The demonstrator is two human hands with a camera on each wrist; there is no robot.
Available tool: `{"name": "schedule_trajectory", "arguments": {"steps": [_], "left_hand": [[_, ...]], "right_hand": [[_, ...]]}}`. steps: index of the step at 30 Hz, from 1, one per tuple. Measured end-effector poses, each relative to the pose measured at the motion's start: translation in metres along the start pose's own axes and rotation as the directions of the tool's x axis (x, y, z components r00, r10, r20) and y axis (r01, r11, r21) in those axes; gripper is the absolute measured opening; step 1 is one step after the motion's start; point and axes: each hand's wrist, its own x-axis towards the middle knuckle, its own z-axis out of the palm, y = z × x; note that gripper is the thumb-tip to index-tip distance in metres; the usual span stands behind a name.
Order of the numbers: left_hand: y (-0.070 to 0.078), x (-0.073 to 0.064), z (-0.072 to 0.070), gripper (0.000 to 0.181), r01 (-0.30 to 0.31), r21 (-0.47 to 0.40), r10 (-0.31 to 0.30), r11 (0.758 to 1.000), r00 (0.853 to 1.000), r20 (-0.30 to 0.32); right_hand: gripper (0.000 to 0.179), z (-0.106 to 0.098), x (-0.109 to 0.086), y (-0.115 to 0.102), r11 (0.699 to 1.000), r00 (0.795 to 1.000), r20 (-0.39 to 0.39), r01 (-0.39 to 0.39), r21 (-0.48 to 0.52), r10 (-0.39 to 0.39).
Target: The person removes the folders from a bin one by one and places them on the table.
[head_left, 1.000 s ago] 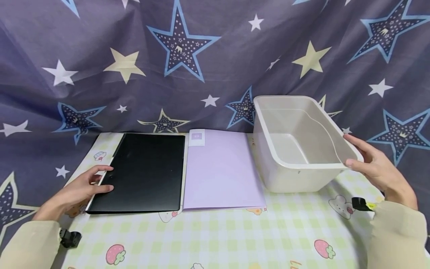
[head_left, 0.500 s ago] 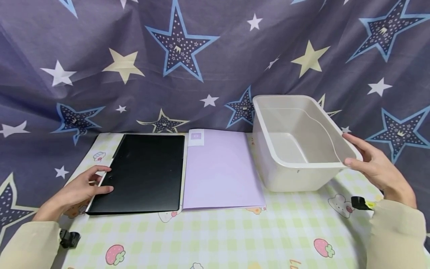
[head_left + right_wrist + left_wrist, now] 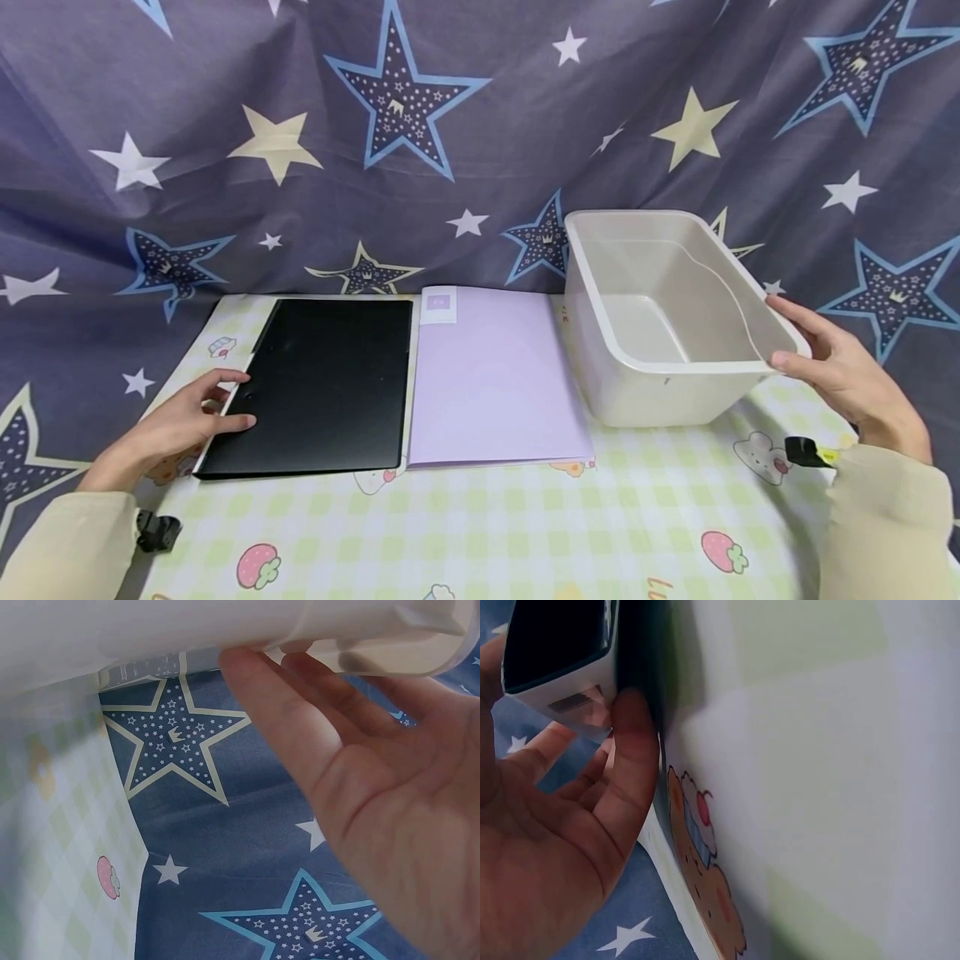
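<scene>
A black folder with a white left edge lies flat on the left of the table. My left hand grips that edge, thumb and fingertips on its near and far parts. In the left wrist view the white edge shows above the curled fingers. Just right of the black folder lies a lilac folder with a white label at its top left corner. Farther right stands an off-white plastic bin, open at the top, with nothing inside. My right hand holds its right front corner, thumb on the rim.
A green-and-white checked tablecloth with printed strawberries and animals covers the table. Behind hangs a dark blue curtain with stars, close to the bin's back. A wrist camera sits on the left sleeve.
</scene>
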Motion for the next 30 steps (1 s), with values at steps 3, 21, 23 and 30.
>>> {"name": "schedule_trajectory", "arguments": {"steps": [3,21,23,30], "left_hand": [[0.0003,-0.0004,0.0002,0.084,-0.001,-0.003,0.001,1.000,1.000,0.001],[-0.0003,-0.0021,0.0013,0.078,0.020,-0.072,-0.021,0.997,1.000,-0.013],[-0.0006,-0.0023,0.0013,0.078,0.022,-0.060,-0.023,0.998,1.000,-0.021],[0.0012,-0.0023,-0.0008,0.074,0.008,-0.045,-0.011,0.999,0.997,-0.071]], "right_hand": [[0.073,0.0000,0.0002,0.0004,1.000,1.000,0.005,0.005,0.008,-0.006],[0.073,-0.0017,-0.0016,0.0000,1.000,1.000,-0.003,-0.006,-0.015,0.006],[0.073,-0.0017,-0.0012,0.0000,1.000,1.000,0.002,0.001,-0.019,-0.001],[0.074,-0.0024,0.0003,0.0002,0.994,1.000,0.000,0.012,-0.108,-0.013]]}}
